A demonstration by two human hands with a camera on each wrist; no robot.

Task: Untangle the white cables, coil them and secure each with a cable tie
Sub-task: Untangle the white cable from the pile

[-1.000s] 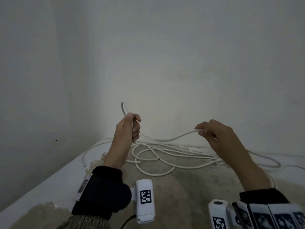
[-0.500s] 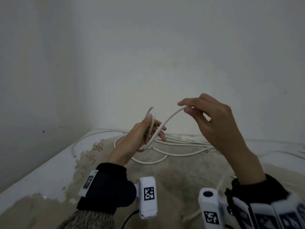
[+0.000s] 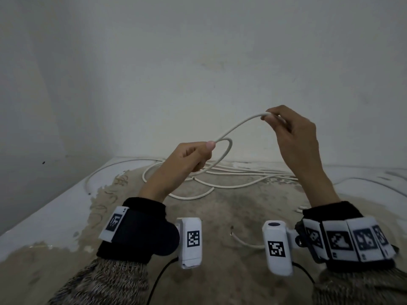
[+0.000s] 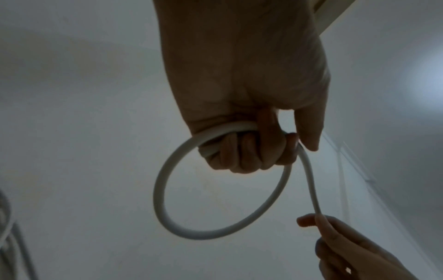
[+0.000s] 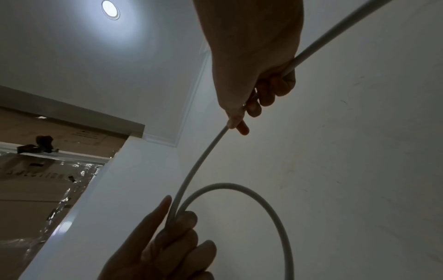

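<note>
Now left hand (image 3: 193, 155) fisted on cable (image 3: 240, 126), hands apart

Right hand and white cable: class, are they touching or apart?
Touching. The right wrist view shows the right hand pinching the cable between its fingers.

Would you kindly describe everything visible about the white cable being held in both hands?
The round, smooth white cable looks rubbery or plastic-sheathed. The left hand grips one finished loop; from there a strand rises to the right hand, which pinches it higher up. The rest trails down into loose tangled loops on the stained floor.
</note>
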